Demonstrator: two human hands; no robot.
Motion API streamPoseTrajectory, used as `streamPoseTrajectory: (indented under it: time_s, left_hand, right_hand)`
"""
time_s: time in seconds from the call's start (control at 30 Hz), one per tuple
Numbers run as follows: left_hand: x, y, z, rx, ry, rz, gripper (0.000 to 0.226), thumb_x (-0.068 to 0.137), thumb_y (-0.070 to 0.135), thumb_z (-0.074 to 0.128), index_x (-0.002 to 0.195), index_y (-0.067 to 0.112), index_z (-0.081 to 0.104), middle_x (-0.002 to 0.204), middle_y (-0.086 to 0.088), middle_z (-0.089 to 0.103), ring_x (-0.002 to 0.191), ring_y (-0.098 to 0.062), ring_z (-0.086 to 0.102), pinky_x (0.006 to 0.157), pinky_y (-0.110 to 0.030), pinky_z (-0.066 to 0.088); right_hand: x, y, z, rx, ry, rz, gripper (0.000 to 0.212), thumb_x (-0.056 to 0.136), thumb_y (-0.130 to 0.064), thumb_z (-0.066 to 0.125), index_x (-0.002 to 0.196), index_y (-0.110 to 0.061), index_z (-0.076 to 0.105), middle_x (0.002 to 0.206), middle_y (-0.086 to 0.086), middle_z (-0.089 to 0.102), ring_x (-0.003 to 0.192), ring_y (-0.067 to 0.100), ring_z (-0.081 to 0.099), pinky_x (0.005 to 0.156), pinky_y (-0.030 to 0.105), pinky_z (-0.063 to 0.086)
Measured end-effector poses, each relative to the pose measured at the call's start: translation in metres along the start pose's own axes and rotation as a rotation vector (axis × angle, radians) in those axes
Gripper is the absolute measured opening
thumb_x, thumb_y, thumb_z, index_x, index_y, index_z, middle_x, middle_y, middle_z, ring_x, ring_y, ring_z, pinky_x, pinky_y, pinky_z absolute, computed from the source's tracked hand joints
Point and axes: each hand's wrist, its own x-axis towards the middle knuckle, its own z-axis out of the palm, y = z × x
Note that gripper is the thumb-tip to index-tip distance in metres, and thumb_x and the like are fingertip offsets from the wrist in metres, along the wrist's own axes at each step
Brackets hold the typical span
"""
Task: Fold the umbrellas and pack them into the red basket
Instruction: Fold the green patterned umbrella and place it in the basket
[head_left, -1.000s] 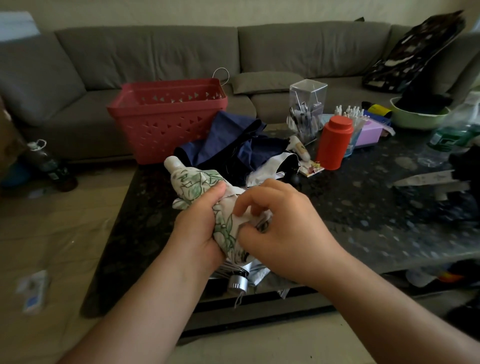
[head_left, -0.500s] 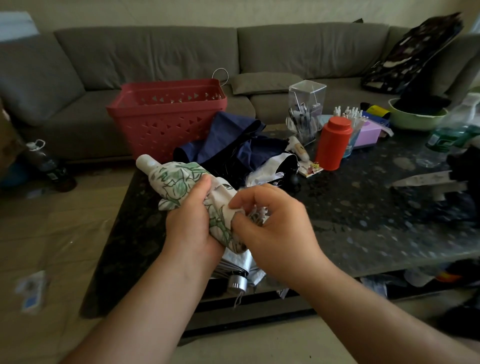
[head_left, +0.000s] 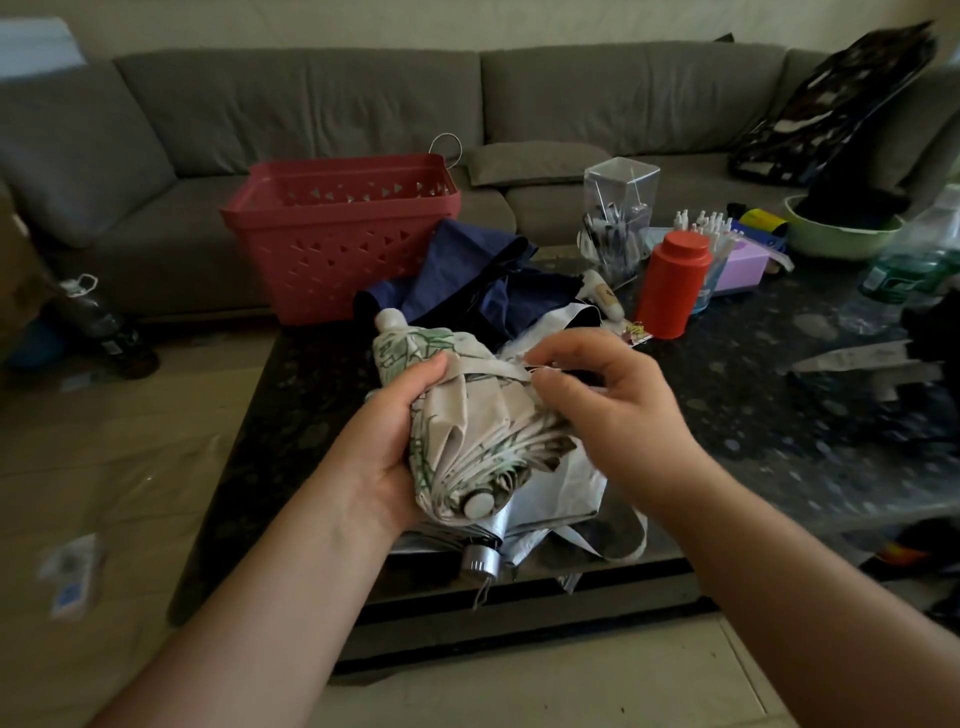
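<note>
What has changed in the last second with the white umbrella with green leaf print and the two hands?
The left hand turned the folded white umbrella with green leaf print, so its round end cap now faces the camera. The right hand took hold of the umbrella's white closing strap and is drawing it across the folds. The red plastic basket, the dark blue umbrella and the silver umbrella stayed in place.

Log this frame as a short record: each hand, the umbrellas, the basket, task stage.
left hand: grips floral umbrella
right hand: pinches its strap
silver umbrella: on table, under the floral one
navy umbrella: loose, unfolded, beside basket
basket: on table; no umbrella visible inside
stage: fastening first umbrella; none packed
</note>
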Motion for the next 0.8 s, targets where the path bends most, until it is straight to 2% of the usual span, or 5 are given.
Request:
streamPoseTrajectory:
  time_s: [0.2,0.37,0.5,0.67,0.8]
  left_hand:
    - [-0.003,0.0,0.003,0.16,0.012,-0.037,0.048,0.101,0.041,0.062,0.135,0.007,0.068,0.127,-0.023,0.073,0.12,-0.038,0.07,0.107,-0.052,0.05]
    - [-0.005,0.005,-0.001,0.116,-0.043,-0.08,0.051,0.102,0.039,0.054,0.117,-0.004,0.078,0.122,-0.026,0.073,0.107,-0.038,0.076,0.096,-0.052,0.06]
    - [-0.002,0.006,-0.001,0.081,-0.017,-0.044,0.052,0.099,0.038,0.05,0.091,0.001,0.085,0.105,-0.023,0.079,0.082,-0.033,0.08,0.063,-0.044,0.066]
    - [0.002,0.002,-0.003,0.052,0.058,-0.063,0.048,0.104,0.036,0.05,0.131,0.004,0.072,0.123,-0.022,0.075,0.101,-0.034,0.077,0.086,-0.044,0.063]
    - [0.001,-0.004,0.003,0.106,0.077,-0.042,0.05,0.106,0.04,0.046,0.098,0.002,0.077,0.09,-0.021,0.078,0.069,-0.031,0.078,0.059,-0.036,0.064]
  right_hand:
    - [0.012,0.014,-0.005,0.155,-0.212,0.431,0.034,0.087,-0.04,0.078,0.121,-0.04,0.072,0.122,0.0,0.074,0.112,0.021,0.073,0.108,0.052,0.052]
    - [0.005,0.015,-0.003,0.261,-0.337,0.648,0.026,0.077,-0.035,0.085,0.095,-0.026,0.069,0.093,0.001,0.07,0.086,0.024,0.064,0.09,0.05,0.048]
    - [0.001,0.007,-0.004,0.561,-0.394,0.658,0.014,0.084,-0.023,0.076,0.09,-0.018,0.065,0.088,0.006,0.067,0.077,0.021,0.069,0.072,0.041,0.061]
    - [0.001,-0.001,-0.007,0.597,-0.257,0.631,0.018,0.098,-0.008,0.066,0.081,-0.013,0.063,0.068,0.002,0.065,0.06,0.013,0.067,0.056,0.031,0.058]
    - [-0.003,0.002,0.0,0.524,-0.219,0.589,0.021,0.096,-0.004,0.068,0.079,-0.012,0.061,0.069,0.004,0.064,0.059,0.013,0.064,0.054,0.028,0.056]
